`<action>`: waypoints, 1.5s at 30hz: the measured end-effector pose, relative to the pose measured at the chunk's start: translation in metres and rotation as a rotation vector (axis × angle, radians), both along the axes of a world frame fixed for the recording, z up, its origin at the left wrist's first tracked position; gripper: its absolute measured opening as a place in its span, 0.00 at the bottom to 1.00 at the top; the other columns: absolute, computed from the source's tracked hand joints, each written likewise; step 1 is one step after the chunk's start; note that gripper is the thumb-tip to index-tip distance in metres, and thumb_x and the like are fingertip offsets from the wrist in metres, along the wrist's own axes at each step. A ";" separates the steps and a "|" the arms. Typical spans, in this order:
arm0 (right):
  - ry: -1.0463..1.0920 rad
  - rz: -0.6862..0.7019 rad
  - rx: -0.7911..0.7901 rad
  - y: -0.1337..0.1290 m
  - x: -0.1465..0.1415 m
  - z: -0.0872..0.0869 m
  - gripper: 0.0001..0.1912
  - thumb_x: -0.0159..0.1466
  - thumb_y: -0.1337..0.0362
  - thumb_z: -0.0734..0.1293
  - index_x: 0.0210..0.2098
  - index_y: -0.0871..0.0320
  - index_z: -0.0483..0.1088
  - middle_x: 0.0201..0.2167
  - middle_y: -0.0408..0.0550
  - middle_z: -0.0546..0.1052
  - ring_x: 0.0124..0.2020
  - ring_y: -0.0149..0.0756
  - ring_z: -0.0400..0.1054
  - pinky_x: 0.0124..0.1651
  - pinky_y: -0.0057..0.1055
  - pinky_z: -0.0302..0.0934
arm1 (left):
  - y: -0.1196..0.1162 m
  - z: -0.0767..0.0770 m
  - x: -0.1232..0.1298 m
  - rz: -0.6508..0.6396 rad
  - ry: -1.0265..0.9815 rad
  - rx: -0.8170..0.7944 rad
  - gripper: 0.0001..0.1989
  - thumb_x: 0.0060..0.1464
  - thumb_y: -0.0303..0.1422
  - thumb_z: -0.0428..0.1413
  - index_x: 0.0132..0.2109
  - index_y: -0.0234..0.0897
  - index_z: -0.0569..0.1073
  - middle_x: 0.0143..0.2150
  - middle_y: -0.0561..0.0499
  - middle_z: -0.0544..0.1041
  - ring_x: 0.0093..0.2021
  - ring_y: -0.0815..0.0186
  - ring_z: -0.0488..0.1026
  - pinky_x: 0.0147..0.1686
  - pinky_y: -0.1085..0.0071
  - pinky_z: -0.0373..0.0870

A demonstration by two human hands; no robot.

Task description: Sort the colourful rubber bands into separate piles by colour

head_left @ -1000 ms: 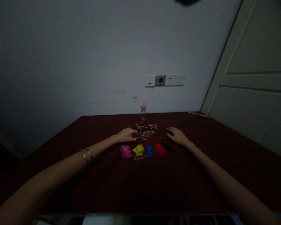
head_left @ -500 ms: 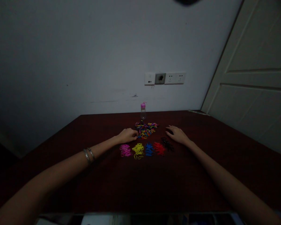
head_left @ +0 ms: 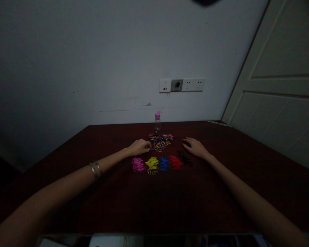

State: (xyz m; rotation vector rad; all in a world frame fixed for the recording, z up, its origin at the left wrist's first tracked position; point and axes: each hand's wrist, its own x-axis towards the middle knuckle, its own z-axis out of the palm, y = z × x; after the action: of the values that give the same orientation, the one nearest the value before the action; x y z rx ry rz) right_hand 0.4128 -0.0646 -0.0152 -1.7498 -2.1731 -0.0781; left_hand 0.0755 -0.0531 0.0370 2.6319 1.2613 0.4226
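Observation:
My left hand (head_left: pixel 140 147) is at the left edge of a mixed heap of small coloured rubber bands (head_left: pixel 161 141). Its fingers are curled together in a pinch, with a blue band right by the fingertips; what they hold, if anything, is too small to tell. Flat on the table to the right of the heap lies my right hand (head_left: pixel 195 147), fingers stretched out and nothing in them. Nearer to me, a row of single-colour piles runs from pink (head_left: pixel 138 164) through yellow (head_left: pixel 152 163), blue (head_left: pixel 164 163) and red (head_left: pixel 175 162) to black bands (head_left: pixel 184 158).
A clear bottle with a pink cap (head_left: pixel 158 121) stands behind the heap, near the wall. The dark red table (head_left: pixel 154 202) reaches back to that wall, where a row of sockets (head_left: pixel 181 85) is fixed. A pale panelled door (head_left: pixel 280 85) is on the right.
Hardly anything differs. My left hand stays at the heap's edge with its fingers shifted very slightly, and its forearm has moved a little left. My right hand rests in the same place.

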 end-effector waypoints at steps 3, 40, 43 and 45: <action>-0.008 0.006 0.008 0.000 0.000 0.001 0.26 0.61 0.52 0.55 0.53 0.60 0.64 0.57 0.55 0.62 0.58 0.44 0.54 0.57 0.40 0.49 | 0.000 0.002 -0.001 -0.028 -0.005 0.012 0.07 0.45 0.33 0.54 0.34 0.41 0.75 0.27 0.53 0.74 0.27 0.69 0.68 0.28 0.76 0.58; -0.003 0.005 0.006 0.001 0.000 -0.001 0.25 0.61 0.53 0.55 0.52 0.60 0.64 0.57 0.56 0.62 0.57 0.44 0.55 0.57 0.40 0.49 | 0.063 -0.017 -0.023 0.277 -0.435 0.019 0.14 0.44 0.31 0.49 0.35 0.31 0.76 0.28 0.49 0.74 0.29 0.68 0.68 0.31 0.75 0.63; -0.001 0.001 0.008 0.001 0.000 -0.001 0.26 0.61 0.53 0.55 0.53 0.60 0.64 0.57 0.56 0.62 0.57 0.44 0.56 0.57 0.40 0.50 | 0.073 -0.025 -0.039 0.397 -0.404 0.059 0.13 0.44 0.31 0.50 0.34 0.31 0.76 0.29 0.48 0.75 0.31 0.66 0.69 0.34 0.73 0.64; -0.001 0.005 0.012 0.001 0.001 -0.001 0.26 0.61 0.53 0.55 0.53 0.60 0.64 0.57 0.56 0.62 0.57 0.44 0.56 0.57 0.39 0.50 | 0.076 -0.028 -0.045 0.445 -0.409 0.079 0.12 0.45 0.30 0.50 0.35 0.31 0.76 0.30 0.47 0.75 0.32 0.66 0.69 0.36 0.73 0.64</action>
State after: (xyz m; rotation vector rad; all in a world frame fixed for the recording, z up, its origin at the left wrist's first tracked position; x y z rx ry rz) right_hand 0.4135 -0.0632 -0.0167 -1.7385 -2.1725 -0.0904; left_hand 0.0308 0.0231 0.0091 2.1412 1.6912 1.0349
